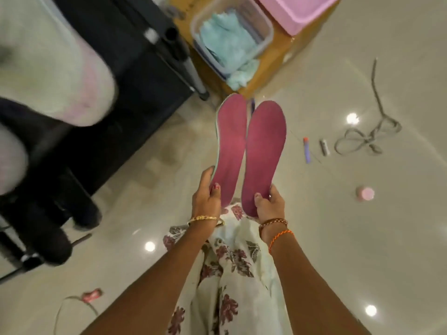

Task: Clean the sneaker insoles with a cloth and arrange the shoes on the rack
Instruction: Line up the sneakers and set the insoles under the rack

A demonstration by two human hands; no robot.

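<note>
My left hand (pixel 205 189) pinches the heel of one pink insole (pixel 229 146), my right hand (pixel 271 201) the other insole (pixel 264 153), both held flat side up for checking. The blue cloth (pixel 227 42) waits in its box (pixel 264 32) beyond the insoles' toes.

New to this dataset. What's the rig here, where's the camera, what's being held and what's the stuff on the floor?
There is no robot: a person works with bare hands, and the single picture comes from a wide-angle camera worn on their head, looking down.

The left hand grips the heel of one pink insole; the right hand grips the other insole. Both are held side by side, toes pointing away.

Beyond them a clear tub holds a light blue cloth, beside a pink container. At left is a dark shoe rack, blurred. On the glossy floor lie grey shoelaces, a small pink cap or jar and a few small items too blurred to name.
</note>
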